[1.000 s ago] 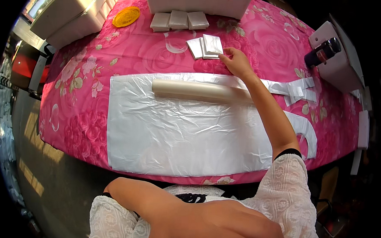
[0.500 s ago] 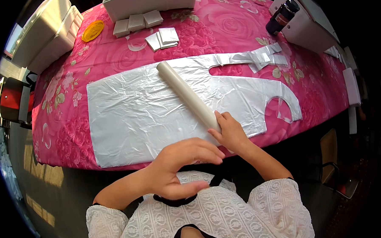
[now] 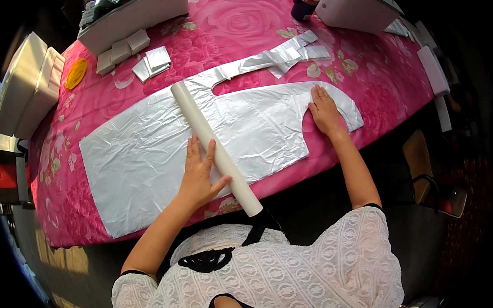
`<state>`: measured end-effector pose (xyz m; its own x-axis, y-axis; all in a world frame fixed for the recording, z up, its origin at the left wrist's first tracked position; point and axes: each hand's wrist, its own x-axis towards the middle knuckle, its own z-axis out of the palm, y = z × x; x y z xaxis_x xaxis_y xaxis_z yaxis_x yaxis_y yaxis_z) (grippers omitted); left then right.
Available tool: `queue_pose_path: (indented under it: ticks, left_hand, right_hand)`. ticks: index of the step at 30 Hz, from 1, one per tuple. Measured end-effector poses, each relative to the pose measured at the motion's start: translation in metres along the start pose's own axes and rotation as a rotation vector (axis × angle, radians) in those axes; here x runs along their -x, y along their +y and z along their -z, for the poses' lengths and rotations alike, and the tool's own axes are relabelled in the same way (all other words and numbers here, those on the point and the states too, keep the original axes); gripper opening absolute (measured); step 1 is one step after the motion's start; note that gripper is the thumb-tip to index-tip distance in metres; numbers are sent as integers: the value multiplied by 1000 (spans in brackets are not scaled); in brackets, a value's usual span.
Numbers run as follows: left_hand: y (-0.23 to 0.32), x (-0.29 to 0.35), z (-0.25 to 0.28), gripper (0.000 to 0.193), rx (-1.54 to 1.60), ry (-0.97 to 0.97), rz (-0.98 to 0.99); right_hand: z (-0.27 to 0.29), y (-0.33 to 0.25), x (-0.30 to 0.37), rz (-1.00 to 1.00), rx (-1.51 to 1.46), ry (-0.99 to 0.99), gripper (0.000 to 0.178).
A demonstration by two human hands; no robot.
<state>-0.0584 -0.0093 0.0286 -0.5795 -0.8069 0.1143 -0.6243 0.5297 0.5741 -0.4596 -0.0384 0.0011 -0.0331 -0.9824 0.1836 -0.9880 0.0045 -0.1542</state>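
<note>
A white, shiny plastic apron [image 3: 256, 131] lies flat and slightly creased across the table, its neck loop at the right and its tie strips at the far right. Slanting over it is a long off-white tube [image 3: 213, 147], whose near end sticks out past the table edge. My left hand [image 3: 199, 175] rests against the tube's left side with fingers spread, the thumb reaching onto the tube. With its fingers stretched out, my right hand [image 3: 325, 113] lies flat on the apron beside the neck opening. Neither hand is closed round anything.
Small white folded packets [image 3: 153, 63] and a yellow disc [image 3: 76, 73] lie toward the far left. White boxes [image 3: 133, 21] stand along the far and left sides. A dark bottle [image 3: 307, 1] stands by another white box [image 3: 355, 9] at far right. A chair [image 3: 417, 160] is at the right.
My right hand has let go of the tube and moved right onto the apron's neck part. My left hand has come down beside the tube. The view has shifted right.
</note>
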Motion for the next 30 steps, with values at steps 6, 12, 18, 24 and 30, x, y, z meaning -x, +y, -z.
queue_pose_path:
  ticks: [6, 12, 18, 24, 30]
  left_hand:
    - [17, -15, -10, 85, -1, 4, -35]
    - [26, -17, -10, 78, 24, 85, -52]
    - [41, -12, 13, 58, 1199, 16, 360]
    - [-12, 20, 49, 20, 1268, -168, 733]
    - [-97, 87, 116, 15, 1115, -101, 918]
  right_hand:
    - [15, 56, 12, -210, 3, 287, 22]
    - [48, -33, 3, -215, -218, 425, 18]
    - [75, -202, 35, 68, -839, -123, 18]
    - [79, -262, 75, 599, -885, -139, 30]
    - [90, -235, 103, 109, -297, -322, 39]
